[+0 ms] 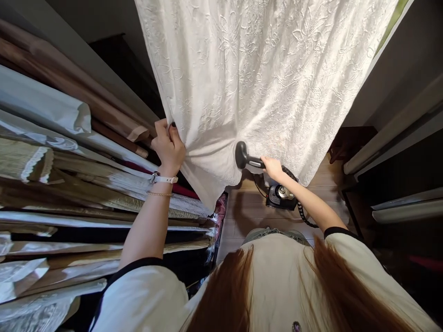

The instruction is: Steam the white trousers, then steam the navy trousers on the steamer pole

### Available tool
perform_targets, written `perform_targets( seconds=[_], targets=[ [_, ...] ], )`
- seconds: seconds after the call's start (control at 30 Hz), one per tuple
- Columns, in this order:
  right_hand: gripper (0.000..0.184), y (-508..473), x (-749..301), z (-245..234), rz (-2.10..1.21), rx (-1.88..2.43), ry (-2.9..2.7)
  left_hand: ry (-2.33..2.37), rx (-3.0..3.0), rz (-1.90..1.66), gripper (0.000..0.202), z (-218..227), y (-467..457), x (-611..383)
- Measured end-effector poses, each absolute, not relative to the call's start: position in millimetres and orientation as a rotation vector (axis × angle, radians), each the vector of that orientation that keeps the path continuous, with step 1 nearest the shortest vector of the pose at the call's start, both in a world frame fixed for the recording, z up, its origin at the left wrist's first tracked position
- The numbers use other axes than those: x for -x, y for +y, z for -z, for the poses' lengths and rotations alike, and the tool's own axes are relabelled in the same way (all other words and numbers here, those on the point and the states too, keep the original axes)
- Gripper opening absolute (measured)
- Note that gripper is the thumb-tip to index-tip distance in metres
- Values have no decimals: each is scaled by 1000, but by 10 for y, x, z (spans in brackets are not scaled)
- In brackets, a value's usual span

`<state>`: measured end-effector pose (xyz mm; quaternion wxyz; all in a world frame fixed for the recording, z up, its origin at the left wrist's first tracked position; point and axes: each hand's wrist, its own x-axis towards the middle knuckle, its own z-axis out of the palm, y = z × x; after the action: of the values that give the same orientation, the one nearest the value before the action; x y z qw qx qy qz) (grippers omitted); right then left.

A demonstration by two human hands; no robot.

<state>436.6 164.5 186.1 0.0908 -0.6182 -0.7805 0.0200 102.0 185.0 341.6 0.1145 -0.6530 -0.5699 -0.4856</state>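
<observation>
A white embroidered curtain [263, 78] hangs down in front of me in long folds. My left hand [168, 146] grips its lower left edge and bunches the fabric. My right hand [273, 168] holds the handle of a black handheld garment steamer [246, 157], whose head rests against the curtain's front. A black ribbed hose [300, 203] runs from the handle down to the steamer's round dark base unit [281, 196] on the floor. A white watch strap and a thin gold bracelet circle my left wrist.
Rolled and folded fabric bolts [76, 203] are stacked in a tall rack along the left side, close to my left arm. A wooden floor [249, 207] lies below. White rolled panels [408, 207] and dark furniture stand at the right.
</observation>
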Motion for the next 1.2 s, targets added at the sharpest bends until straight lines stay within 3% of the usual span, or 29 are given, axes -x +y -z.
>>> perform_targets(
  seconds=[0.17, 0.43, 0.67, 0.77, 1.03, 1.2],
  targets=[
    [39, 1227, -4528, -1706, -101, 1770, -2296, -1684, 1906, 1449, 21, -3422, 1892, -1043],
    [40, 1272, -5034, -2234, 23, 1616, -1716, -1635, 1928, 1461, 24, -3382, 1921, -1082],
    [37, 1173, -4783, -1479, -467, 2001, -1764, -1658, 1908, 1534, 16, -3408, 1752, -1234],
    [35, 1060, -4729, -1344, -516, 2006, -1768, -1675, 1922, 1535, 14, -3408, 1703, -1205],
    [40, 1302, -4578, -2328, -295, 1481, -1486, -1695, 1904, 1552, 11, -3380, 1701, -1163],
    [38, 1489, -4240, -2008, -500, 1442, -1312, -1596, 1875, 1622, 20, -3368, 1602, -1212]
  ],
)
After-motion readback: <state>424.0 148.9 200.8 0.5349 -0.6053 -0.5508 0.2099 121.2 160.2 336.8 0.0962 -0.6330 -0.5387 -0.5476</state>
